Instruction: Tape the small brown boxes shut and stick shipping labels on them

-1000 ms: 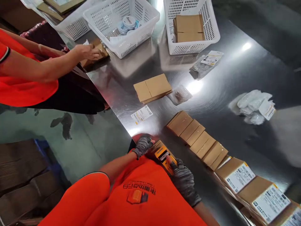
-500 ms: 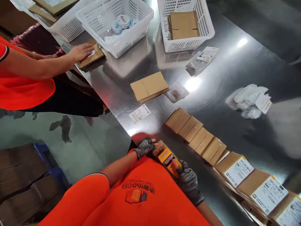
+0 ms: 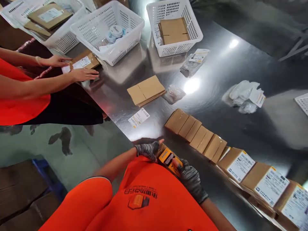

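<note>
My left hand (image 3: 148,150), in a grey half-finger glove, grips the near side of a small cardboard box (image 3: 162,148) close to my body. In my gloved right hand (image 3: 191,176) is a yellow tape dispenser (image 3: 166,155), my thumb lying on its top face. The dispenser rests over the box and hides most of it. On the steel table (image 3: 154,128) beyond my hands lie a white label sheet (image 3: 139,117) and a stack of flat cardboard (image 3: 146,90).
A row of small cartons (image 3: 198,138) runs right toward labelled boxes (image 3: 241,165). Plastic bags (image 3: 246,93) lie farther right. White baskets (image 3: 127,48) stand at the back. A co-worker's hands (image 3: 84,74) rest on a labelled flat carton at left.
My view has shifted slightly. My left hand has slid along the box, and the dispenser lies flatter over it. The co-worker's second hand now shows on the labelled carton.
</note>
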The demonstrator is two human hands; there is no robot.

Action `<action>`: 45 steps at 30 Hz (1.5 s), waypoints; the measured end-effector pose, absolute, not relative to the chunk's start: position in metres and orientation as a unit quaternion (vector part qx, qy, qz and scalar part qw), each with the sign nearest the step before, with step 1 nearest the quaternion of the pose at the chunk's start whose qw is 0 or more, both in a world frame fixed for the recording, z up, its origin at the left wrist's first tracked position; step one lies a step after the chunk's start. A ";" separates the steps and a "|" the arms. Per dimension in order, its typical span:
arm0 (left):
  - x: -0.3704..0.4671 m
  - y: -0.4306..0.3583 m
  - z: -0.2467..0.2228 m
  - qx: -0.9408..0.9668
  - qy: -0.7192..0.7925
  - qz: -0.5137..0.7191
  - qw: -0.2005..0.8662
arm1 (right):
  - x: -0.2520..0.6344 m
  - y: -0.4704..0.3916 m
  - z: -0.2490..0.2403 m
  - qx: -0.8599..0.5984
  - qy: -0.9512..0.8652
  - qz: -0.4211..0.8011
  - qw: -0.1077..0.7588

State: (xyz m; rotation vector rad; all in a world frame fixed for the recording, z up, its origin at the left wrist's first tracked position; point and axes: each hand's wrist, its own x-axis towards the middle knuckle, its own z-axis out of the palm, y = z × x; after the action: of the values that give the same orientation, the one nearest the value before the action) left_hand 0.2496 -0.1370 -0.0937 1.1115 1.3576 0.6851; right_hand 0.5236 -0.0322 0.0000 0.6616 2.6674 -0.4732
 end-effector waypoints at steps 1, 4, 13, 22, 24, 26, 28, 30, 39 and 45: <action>0.250 -0.133 -0.092 0.517 0.595 0.259 0.558 | 0.521 -0.033 0.002 0.235 0.940 -0.164 0.185; 0.253 -0.124 -0.088 0.618 0.622 0.186 0.444 | 0.507 -0.037 0.009 0.241 0.933 -0.154 0.217; 0.227 -0.112 -0.084 0.697 0.600 0.060 0.388 | 0.471 -0.044 0.030 0.253 0.915 -0.165 0.267; 0.217 -0.107 -0.068 0.694 0.592 0.052 0.407 | 0.564 -0.044 0.008 0.278 0.904 -0.176 0.275; 0.226 -0.104 -0.060 0.708 0.594 0.027 0.382 | 0.559 -0.042 0.006 0.290 0.897 -0.184 0.277; 0.242 -0.103 -0.055 0.734 0.583 0.005 0.348 | 0.549 -0.041 0.008 0.292 0.896 -0.191 0.276; 0.262 -0.103 -0.055 0.755 0.566 -0.002 0.330 | 0.540 -0.042 0.011 0.287 0.894 -0.191 0.287; 0.278 -0.105 -0.060 0.759 0.561 0.003 0.330 | 0.536 -0.043 0.014 0.288 0.890 -0.193 0.295; 0.279 -0.108 -0.067 0.766 0.552 -0.027 0.328 | 0.584 -0.047 0.027 0.327 0.883 -0.242 0.233; 0.275 -0.103 -0.058 0.763 0.544 -0.027 0.349 | 0.558 -0.050 0.022 0.358 0.856 -0.216 0.303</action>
State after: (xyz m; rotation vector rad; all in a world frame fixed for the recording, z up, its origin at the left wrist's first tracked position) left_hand 0.2755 -0.1030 -0.0577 1.9764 1.4104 -0.0690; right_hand 0.5584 -0.0496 0.0218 0.9485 2.2696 -0.5736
